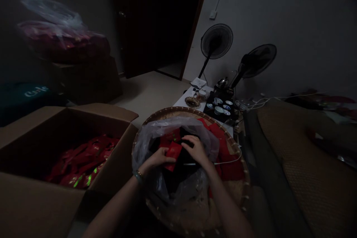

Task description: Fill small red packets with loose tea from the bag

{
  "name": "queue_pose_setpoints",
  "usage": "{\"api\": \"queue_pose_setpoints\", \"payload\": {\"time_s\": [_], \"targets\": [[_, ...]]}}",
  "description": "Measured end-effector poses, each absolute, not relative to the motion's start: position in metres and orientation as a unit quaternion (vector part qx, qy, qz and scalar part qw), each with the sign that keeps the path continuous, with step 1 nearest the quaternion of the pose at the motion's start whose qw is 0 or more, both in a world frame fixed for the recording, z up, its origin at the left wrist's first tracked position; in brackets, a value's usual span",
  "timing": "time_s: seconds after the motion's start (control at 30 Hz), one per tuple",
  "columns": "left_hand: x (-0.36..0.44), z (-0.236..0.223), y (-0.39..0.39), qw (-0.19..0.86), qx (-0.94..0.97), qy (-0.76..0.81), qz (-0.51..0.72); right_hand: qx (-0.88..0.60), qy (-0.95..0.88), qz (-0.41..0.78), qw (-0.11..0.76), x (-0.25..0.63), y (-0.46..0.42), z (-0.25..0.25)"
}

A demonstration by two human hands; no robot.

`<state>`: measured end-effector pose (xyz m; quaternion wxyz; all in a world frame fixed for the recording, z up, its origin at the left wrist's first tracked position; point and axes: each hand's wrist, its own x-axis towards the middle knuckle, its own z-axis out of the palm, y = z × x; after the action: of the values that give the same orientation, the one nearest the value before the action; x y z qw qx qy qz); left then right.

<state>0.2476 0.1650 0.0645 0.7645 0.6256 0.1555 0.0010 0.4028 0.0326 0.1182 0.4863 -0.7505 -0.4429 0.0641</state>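
Observation:
My left hand [160, 157] is closed on a small red packet [174, 151], its thumb across the lower front. Close to the packet's upper right edge is my right hand [194, 148], fingers bent but apart; whether it touches the edge is hard to see. Both hands are above a clear plastic bag [145, 134] that lies spread open, with dark contents and more red packets [170, 135] inside. Under the bag is a round woven bamboo tray [170, 109]. Red pieces [227, 152] lie along the tray's right side, crossed by a thin white cord [230, 161].
At left stands an open cardboard box [33, 208] holding many red packets [83, 160]. Behind it, a bulging plastic bag [64, 33] rests on another carton [89, 81]. Beyond the tray are a low table with cups [219, 110] and two fans [216, 41]. A woven mat [304, 148] is at right.

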Motion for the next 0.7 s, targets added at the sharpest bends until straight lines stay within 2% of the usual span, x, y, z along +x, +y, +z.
{"api": "queue_pose_setpoints", "payload": {"time_s": [0.13, 0.4, 0.6, 0.7], "targets": [[0.247, 0.068, 0.162, 0.754, 0.642, 0.135, 0.017, -0.754, -0.514, 0.145, 0.383, 0.385, 0.038, 0.115], [0.235, 0.077, 0.161, 0.736, 0.66, 0.138, -0.054, -0.748, -0.498, 0.22, 0.38, 0.395, 0.039, 0.111], [0.237, 0.074, 0.162, 0.719, 0.686, 0.098, -0.046, -0.687, -0.555, 0.32, 0.343, 0.4, 0.034, 0.109], [0.239, 0.077, 0.16, 0.726, 0.682, 0.083, -0.034, -0.687, -0.555, 0.333, 0.331, 0.4, 0.035, 0.107]]}}
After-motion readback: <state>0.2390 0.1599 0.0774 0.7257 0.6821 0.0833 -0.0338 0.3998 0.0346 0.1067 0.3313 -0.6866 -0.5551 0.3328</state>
